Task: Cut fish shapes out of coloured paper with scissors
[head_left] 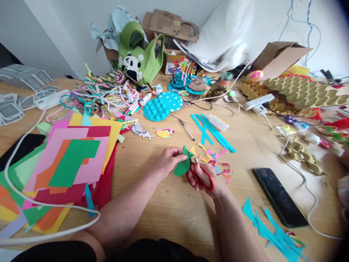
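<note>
My left hand (pixel 172 160) pinches a small piece of green paper (pixel 182 167) with a curved lower edge. In my right hand (pixel 208 178) is a pair of red-handled scissors (pixel 209 183), fingers through the loops. The scissor blades meet the green paper, partly hidden behind it. Just beyond the hands lie small paper scraps (pixel 209 156) in yellow, pink and teal. A fish-shaped paper cutout (pixel 165 133) in yellow and pink rests farther back, beside a grey-and-white paper cutout (pixel 141 130).
Coloured paper sheets (pixel 92 153) are piled at left, crossed by a white cable (pixel 16 145). Blue strips (pixel 209 131) and a pen (pixel 187 131) lie ahead. A phone (pixel 279 196) sits at right. Behind stand a green panda bag (pixel 141 58) and blue discs (pixel 156 109).
</note>
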Demonstrator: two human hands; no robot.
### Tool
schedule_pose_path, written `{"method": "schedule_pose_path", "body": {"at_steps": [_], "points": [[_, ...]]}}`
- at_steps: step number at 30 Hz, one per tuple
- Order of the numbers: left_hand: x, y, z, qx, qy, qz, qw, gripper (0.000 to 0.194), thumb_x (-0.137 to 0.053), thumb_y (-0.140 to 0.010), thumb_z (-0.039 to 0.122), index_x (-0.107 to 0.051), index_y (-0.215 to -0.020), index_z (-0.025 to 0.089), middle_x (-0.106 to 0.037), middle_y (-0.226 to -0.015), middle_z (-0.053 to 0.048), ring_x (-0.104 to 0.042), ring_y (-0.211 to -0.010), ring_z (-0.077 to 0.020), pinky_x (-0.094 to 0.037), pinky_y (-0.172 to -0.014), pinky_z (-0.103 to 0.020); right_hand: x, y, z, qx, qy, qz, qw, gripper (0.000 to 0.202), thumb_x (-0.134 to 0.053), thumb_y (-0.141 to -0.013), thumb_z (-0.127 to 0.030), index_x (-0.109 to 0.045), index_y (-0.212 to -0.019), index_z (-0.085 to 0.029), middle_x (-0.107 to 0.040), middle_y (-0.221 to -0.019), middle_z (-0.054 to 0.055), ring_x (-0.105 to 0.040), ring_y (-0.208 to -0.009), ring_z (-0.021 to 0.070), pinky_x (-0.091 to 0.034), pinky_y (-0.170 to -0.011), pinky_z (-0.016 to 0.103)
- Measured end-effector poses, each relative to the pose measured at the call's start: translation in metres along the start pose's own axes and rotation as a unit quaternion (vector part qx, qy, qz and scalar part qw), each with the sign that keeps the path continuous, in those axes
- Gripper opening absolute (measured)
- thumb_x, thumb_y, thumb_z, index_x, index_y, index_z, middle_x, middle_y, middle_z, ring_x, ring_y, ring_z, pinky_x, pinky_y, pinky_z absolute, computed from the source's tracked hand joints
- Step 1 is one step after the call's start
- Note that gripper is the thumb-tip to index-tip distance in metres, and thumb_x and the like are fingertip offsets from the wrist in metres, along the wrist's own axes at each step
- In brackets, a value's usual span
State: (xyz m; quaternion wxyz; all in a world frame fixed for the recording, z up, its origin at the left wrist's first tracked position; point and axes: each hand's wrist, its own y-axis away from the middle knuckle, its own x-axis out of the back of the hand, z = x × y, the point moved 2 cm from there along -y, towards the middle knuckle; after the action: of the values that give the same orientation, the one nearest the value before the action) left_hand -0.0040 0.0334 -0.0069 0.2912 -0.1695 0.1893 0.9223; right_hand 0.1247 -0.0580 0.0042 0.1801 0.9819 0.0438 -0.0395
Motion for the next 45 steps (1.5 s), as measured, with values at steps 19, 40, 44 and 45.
{"method": "schedule_pose_path", "body": {"at_steps": [19, 40, 44, 45], "points": [[-0.0001, -0.0001, -0.0029, 0.023, 0.022, 0.009, 0.999, 0.025, -0.081, -0.06, 0.034, -0.065, -0.063, 0.015, -0.065, -0.067, -0.001, -0.055, -0.064, -0.0121, -0.041, -0.067, -0.027, -0.003, 0.0005, -0.0005, 0.008, 0.007, 0.019, 1.0, 0.062, -0.052, -0.082, -0.077, -0.054, -0.063, -0.018, -0.053, -0.05, -0.002, -0.041, -0.034, 0.0061, -0.024, -0.032, 0.02], [0.0001, 0.0007, -0.0028, 0.036, 0.028, -0.001, 0.999, 0.026, -0.083, -0.06, 0.036, -0.068, -0.065, 0.015, -0.068, -0.071, -0.004, -0.058, -0.065, -0.0134, -0.044, -0.067, -0.027, -0.0034, 0.0008, -0.0012, -0.003, 0.016, 0.029, 0.999, 0.062, -0.052, -0.081, -0.078, -0.054, -0.065, -0.018, -0.053, -0.05, -0.002, -0.042, -0.034, 0.0065, -0.026, -0.033, 0.02], [0.0002, 0.0007, -0.003, 0.04, 0.027, 0.0, 0.999, 0.026, -0.083, -0.059, 0.036, -0.068, -0.064, 0.015, -0.068, -0.07, -0.003, -0.058, -0.064, -0.0132, -0.044, -0.065, -0.027, -0.0041, 0.0001, -0.0027, 0.003, 0.019, 0.024, 1.0, 0.063, -0.05, -0.082, -0.079, -0.054, -0.064, -0.018, -0.051, -0.046, -0.003, -0.039, -0.032, 0.0058, -0.025, -0.033, 0.021], [0.0003, 0.0006, -0.0031, 0.042, 0.027, 0.001, 0.999, 0.027, -0.083, -0.059, 0.037, -0.068, -0.065, 0.015, -0.068, -0.07, -0.003, -0.058, -0.064, -0.0133, -0.044, -0.066, -0.027, -0.004, 0.0, -0.0027, 0.003, 0.019, 0.024, 1.0, 0.064, -0.05, -0.082, -0.079, -0.054, -0.064, -0.018, -0.051, -0.046, -0.003, -0.039, -0.032, 0.0058, -0.025, -0.033, 0.021]]}}
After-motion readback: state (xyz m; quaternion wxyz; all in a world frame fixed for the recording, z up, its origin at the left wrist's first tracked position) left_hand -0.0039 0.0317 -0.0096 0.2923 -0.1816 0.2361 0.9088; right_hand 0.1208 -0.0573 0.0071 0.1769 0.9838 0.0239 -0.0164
